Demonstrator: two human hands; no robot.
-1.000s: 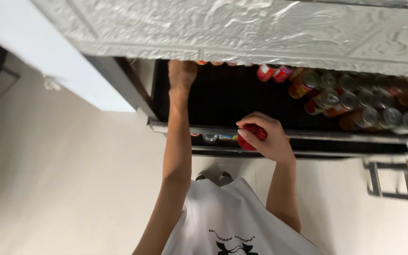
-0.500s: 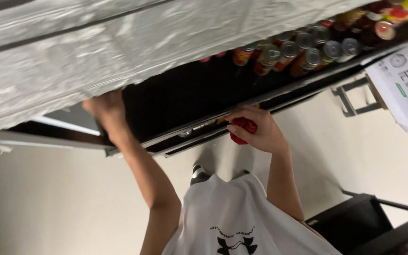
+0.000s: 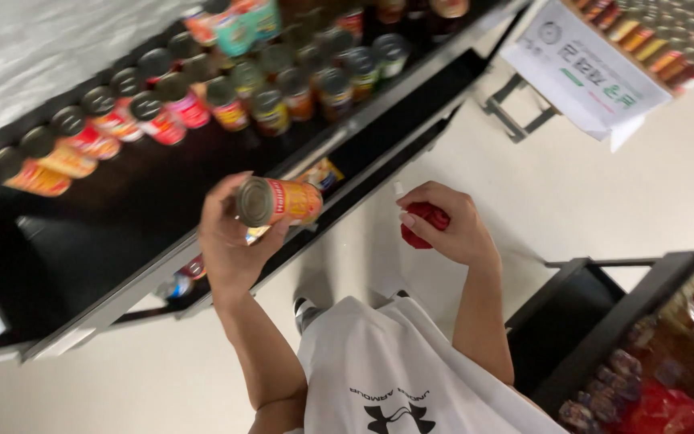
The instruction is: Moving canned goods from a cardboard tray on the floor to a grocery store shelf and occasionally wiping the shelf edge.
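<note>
Metal tins (image 3: pixel 178 104) are lined in rows on a black shelf (image 3: pixel 122 217). One orange-labelled tin (image 3: pixel 279 201) is held on its side in the left hand (image 3: pixel 234 241), fingers wrapped around it. A red cloth (image 3: pixel 423 223) is clutched in the right hand (image 3: pixel 447 225), just off the shelf edge.

Looking down at the person now: a white short-sleeved shirt (image 3: pixel 411 370) fills the near part of the scene, loose and slightly creased, with a dark printed logo and a line of dark lettering across the chest. Both forearms are bare, no sleeves reaching the elbows, no watch, no bracelet showing. The left hand (image 3: pixel 234 241) and right hand (image 3: pixel 447 225) are bare too, no gloves, no rings that can be made out. Below the shirt's edge, a dark shoe (image 3: pixel 305 312) with a pale trim peeks out.
</note>
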